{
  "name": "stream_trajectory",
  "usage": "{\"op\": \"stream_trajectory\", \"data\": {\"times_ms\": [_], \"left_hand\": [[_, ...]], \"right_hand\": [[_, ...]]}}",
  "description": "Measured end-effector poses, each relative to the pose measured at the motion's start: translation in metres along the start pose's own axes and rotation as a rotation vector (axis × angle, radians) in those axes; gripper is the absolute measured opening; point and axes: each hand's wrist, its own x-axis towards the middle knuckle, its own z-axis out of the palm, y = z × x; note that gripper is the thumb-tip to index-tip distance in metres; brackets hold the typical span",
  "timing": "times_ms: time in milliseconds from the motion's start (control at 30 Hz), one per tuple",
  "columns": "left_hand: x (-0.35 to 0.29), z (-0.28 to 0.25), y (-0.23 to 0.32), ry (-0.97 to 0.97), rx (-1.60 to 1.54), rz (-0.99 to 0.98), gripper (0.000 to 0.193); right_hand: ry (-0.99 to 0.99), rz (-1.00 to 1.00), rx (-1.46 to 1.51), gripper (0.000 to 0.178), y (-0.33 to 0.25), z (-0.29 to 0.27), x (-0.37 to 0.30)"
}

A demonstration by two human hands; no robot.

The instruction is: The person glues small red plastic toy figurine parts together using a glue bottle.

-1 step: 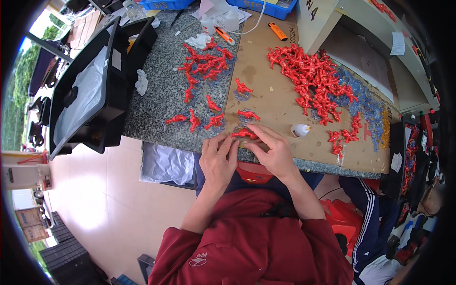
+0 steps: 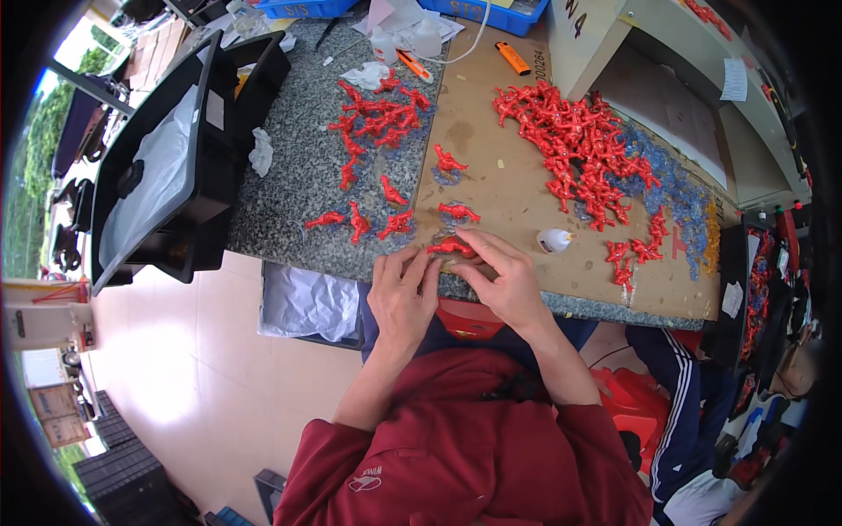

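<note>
At the table's front edge my two hands meet around a small red figurine (image 2: 452, 246). My right hand (image 2: 507, 279) is closed, its index finger along the far side of the figurine and its thumb on the near side. My left hand (image 2: 405, 294) is also closed, fingers bent and fingertips by the figurine's left end; what they pinch is hidden. Between the thumbs shows a tiny yellowish piece (image 2: 449, 265), too small to name. Just beyond lies another red figurine (image 2: 459, 211) on a clear bluish piece. A white squeeze bottle (image 2: 553, 240) lies right of my right hand.
A large heap of red figurines (image 2: 574, 145) covers the right side, beside loose bluish clear pieces (image 2: 671, 180). More figurines (image 2: 381, 114) lie on the granite at left. A black bin (image 2: 189, 184) stands far left. Orange cutters (image 2: 513, 59) and a grey-white shelf (image 2: 605, 39) are behind.
</note>
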Motion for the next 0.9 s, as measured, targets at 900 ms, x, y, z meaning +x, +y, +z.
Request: {"op": "stream_trajectory", "data": {"times_ms": [900], "left_hand": [[-0.008, 0.011, -0.011, -0.029, 0.078, 0.246, 0.024]], "right_hand": [[0.101, -0.042, -0.096, 0.015, -0.008, 0.006, 0.021]]}}
